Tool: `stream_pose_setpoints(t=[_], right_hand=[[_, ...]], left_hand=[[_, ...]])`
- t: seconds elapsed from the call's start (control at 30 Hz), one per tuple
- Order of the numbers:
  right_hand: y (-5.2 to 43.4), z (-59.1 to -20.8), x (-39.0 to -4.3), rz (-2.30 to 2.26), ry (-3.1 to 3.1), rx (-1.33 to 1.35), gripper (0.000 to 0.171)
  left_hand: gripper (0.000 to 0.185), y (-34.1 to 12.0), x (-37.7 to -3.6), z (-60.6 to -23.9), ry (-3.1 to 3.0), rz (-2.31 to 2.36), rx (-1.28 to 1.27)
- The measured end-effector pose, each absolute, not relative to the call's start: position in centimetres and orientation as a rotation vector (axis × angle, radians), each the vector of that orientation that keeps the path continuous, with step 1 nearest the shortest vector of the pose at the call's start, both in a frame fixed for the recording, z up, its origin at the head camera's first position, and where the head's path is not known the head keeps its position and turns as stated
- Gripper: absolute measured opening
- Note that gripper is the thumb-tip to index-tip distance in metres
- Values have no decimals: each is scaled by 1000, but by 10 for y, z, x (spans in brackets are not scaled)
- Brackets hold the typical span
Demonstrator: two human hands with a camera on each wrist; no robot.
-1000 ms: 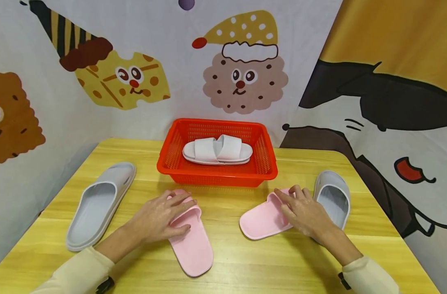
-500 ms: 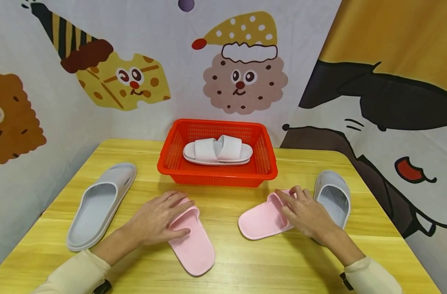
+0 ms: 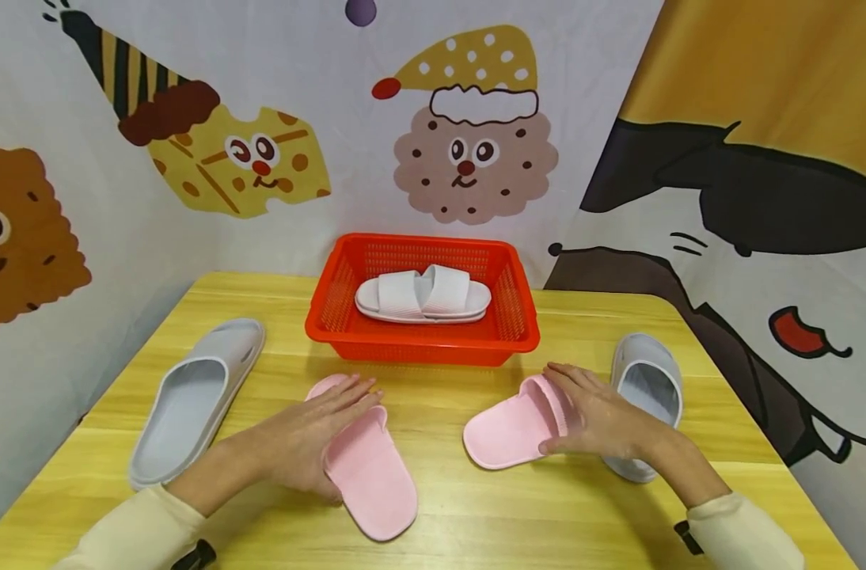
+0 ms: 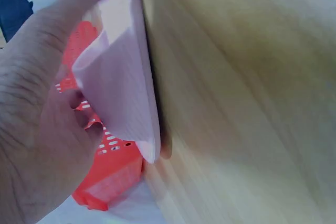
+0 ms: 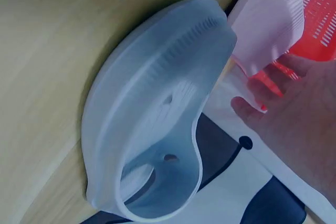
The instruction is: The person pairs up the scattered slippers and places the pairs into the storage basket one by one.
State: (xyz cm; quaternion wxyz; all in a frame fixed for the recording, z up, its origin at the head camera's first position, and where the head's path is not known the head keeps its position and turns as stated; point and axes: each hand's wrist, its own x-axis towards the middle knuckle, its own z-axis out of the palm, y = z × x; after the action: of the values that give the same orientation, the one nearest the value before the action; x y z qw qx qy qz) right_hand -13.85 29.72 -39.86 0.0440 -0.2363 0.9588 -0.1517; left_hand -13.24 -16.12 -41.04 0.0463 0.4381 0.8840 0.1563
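Pink foam slippers (image 3: 372, 467) (image 3: 513, 423) | smooth, rounded | both hands' (image 3: 306, 439) (image 3: 604, 416) fingers curled, gripping straps

— Any writing, brand or number to read on anything here?

— None. The cartoon-printed fabric backdrop (image 3: 469, 119) across the top of the frame carries only drawn faces, no letters. The red plastic mesh basket (image 3: 522, 321) at centre and the yellow wooden table (image 3: 476, 522) below it bear no label or sign.

— And the wrist views?

— Too blurred and close; nothing legible.
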Motion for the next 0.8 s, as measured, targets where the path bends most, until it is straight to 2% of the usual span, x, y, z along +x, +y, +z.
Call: stream_pose_setpoints(t=[0.13,0.37,0.6,0.8], right_hand=[[296,-398,-141,-462,2836,-840,118],[294,-393,-151,-405,2782,-903,112],[297,-391,-155,-489,2771,-879,106],[298,-392,-158,-464,2793,-986,98]], left_hand=[[115,-164,-135,-408,2676,442,1428],[104,-169,-139,-403,2688,351,1473],[103,-167,-143,-402,2704,334,1461],[101,-167,-146,-401,2715,404,1387]])
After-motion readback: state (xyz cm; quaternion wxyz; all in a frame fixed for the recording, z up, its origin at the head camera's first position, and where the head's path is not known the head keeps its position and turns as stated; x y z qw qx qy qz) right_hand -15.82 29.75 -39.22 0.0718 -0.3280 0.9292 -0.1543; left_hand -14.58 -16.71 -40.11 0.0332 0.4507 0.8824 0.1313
